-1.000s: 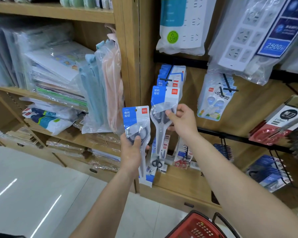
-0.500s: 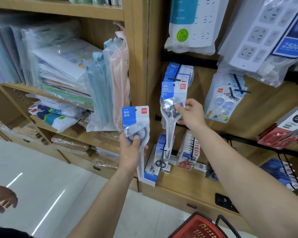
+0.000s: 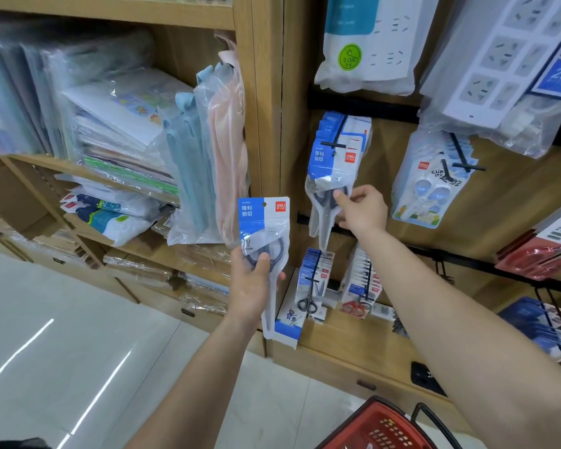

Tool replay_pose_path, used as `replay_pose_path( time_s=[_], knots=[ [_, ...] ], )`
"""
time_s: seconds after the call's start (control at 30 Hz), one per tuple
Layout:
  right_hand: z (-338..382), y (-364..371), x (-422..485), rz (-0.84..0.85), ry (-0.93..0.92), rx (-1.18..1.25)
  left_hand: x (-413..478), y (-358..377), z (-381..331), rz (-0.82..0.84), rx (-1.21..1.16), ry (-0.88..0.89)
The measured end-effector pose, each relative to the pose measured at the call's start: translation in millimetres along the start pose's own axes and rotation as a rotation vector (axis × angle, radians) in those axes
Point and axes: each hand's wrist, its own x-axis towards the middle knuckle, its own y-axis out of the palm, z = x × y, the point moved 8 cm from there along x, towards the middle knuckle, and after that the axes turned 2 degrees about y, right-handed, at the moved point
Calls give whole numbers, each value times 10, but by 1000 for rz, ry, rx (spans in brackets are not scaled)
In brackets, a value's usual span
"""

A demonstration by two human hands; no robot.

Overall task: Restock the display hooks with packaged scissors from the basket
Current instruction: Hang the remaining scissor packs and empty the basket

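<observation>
1. A black display hook (image 3: 337,144) juts from a wooden shop panel (image 3: 389,140), loaded with blue-carded scissors packs.
2. Just below the hook, the right hand (image 3: 363,209) pinches the front pack (image 3: 327,176) by its scissor handles between thumb and fingers (image 3: 357,197), likely steadying it as it settles on the hook.
3. Below-left of the hook, the left hand (image 3: 251,280) grips a second pack (image 3: 266,228) upright, hanging hole uppermost, ready to go on next.
4. A red basket (image 3: 379,426) sits far below the hook.

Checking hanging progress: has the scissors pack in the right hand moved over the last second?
Yes. The scissors pack in the right hand has risen against the display hook; its top now reaches the hook's crossbar.
</observation>
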Motion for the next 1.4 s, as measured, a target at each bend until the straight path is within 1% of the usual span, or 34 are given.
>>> replay_pose_path(
  time_s=[0.1,0.13,0.17,0.27,0.3,0.33,0.43,0.53,0.67,0.9,1.0,1.1,1.4],
  knots=[
    [-87,-130,-276,-56,-35,-73,14,76,-2,29,-11,1],
    [-108,-142,-395,-38,-46,-64,19,115,-18,37,8,5],
    [-129,-101,-515,23,-51,-28,23,160,-37,45,36,14],
    [-130,177,-849,327,-47,87,16,340,-88,95,48,56],
    [-113,234,-903,370,-61,110,18,402,-96,117,48,71],
    [-82,249,-922,372,-84,125,20,459,-99,141,57,84],
    [43,179,-871,297,-154,107,35,561,-136,184,105,127],
    [150,80,-727,238,-199,91,88,547,-195,186,218,180],
    [226,-8,-447,153,-145,108,186,412,-175,180,389,150],
    [219,-38,-183,73,-94,78,240,333,-244,191,569,193],
    [169,-62,-146,60,-74,73,254,344,-294,197,698,246],
    [188,-33,-140,81,-95,55,256,346,-312,210,781,278],
    [201,2,-152,67,-91,55,249,310,-249,218,838,276]
  ],
)
